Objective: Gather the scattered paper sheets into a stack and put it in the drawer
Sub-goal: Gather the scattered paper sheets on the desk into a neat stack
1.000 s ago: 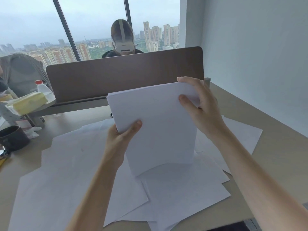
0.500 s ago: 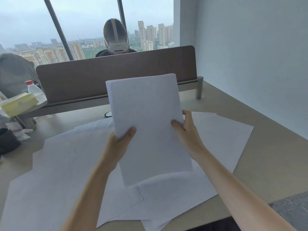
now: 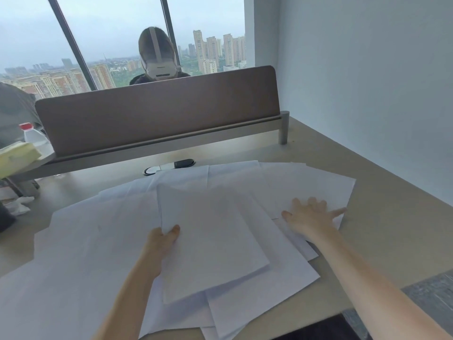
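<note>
Stack now lowered flat onto loose sheets on worktop; left hand pinches its left edge, right hand let go, fingers spread on sheets at right.

Two hands showing: left hand, right hand. One stack of paper lying on the desk; its sheet count cannot be told. Loose sheets spreading around and under it, overlapping too much for an exact count; at least eight showing separate edges. One divider standing along the desk's far edge. One bottle, red-capped, sitting at the left. One yellow pad lying beside it. One person sitting behind the divider. One cable port showing in the desk.
</note>
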